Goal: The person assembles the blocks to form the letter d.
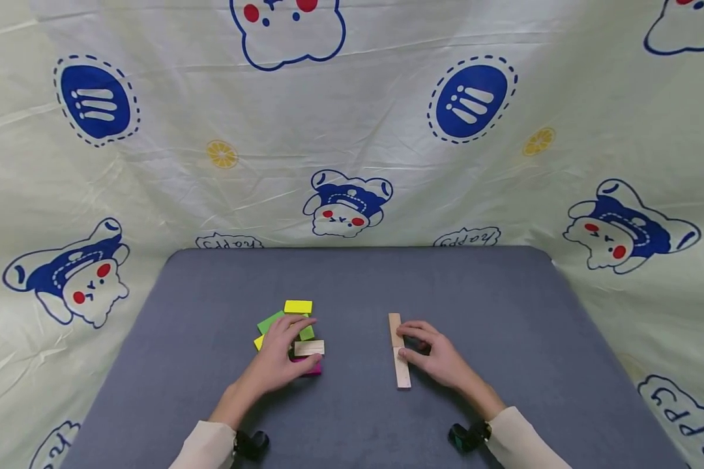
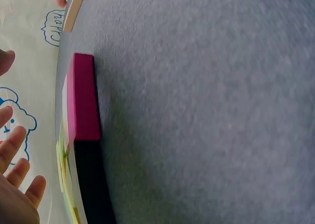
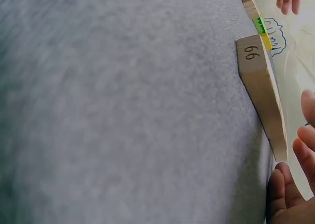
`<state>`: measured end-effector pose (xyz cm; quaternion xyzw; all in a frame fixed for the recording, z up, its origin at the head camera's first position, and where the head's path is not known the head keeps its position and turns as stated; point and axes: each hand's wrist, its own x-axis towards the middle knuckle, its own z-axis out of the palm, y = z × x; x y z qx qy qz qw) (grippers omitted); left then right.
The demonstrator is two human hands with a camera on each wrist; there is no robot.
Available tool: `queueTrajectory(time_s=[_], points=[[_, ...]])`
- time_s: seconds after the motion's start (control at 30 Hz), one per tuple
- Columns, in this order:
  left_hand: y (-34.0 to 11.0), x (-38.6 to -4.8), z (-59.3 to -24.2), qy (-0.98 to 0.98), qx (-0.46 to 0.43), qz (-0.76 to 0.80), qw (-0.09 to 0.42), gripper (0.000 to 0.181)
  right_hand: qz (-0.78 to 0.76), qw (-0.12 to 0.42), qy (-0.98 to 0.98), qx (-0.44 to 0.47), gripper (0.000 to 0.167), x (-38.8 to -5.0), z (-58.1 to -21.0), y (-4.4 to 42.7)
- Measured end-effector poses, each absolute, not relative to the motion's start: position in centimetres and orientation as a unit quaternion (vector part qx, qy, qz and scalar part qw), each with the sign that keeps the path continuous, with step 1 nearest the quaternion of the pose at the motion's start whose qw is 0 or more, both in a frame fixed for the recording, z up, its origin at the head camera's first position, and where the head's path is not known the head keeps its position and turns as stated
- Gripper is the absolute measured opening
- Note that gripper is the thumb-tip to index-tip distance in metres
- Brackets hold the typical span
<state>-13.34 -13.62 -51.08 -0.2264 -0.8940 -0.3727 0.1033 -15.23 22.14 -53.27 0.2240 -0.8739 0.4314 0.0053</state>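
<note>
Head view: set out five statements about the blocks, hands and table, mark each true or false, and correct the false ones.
1. Two plain wooden blocks lie end to end by the right hand. True.
2. The left hand is beside those two blocks. False: it is at the coloured blocks.
3. The magenta block is the farthest in the left group. False: it is nearest; a yellow block is farthest.
4. The left group includes a wooden block. True.
5. The table top is grey. True.

Cartoon-printed sheet (image 1: 364, 117) hangs behind the grey table (image 1: 475, 312) (fabric-topped, apparently).
</note>
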Motion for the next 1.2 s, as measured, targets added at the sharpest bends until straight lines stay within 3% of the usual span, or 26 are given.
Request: queueTrajectory(time_s=[0.47,0.77,1.2], points=[[-15.1,-13.9,-50.9,-0.921,-0.154,-0.352,0.066,0.06,0.419,-0.005,-0.883,0.21,0.044,-15.1,-53.6,21.6],[-15.3,-13.8,-51.0,-0.927,-0.168,-0.331,0.057,0.062,0.415,-0.004,-0.885,0.211,0.041,-15.2,-53.7,21.6],[-15.1,-13.5,-51.2,-0.933,-0.171,-0.311,0.059,0.048,0.425,0.013,-0.879,0.216,0.039,-15.1,-53.7,21.7]])
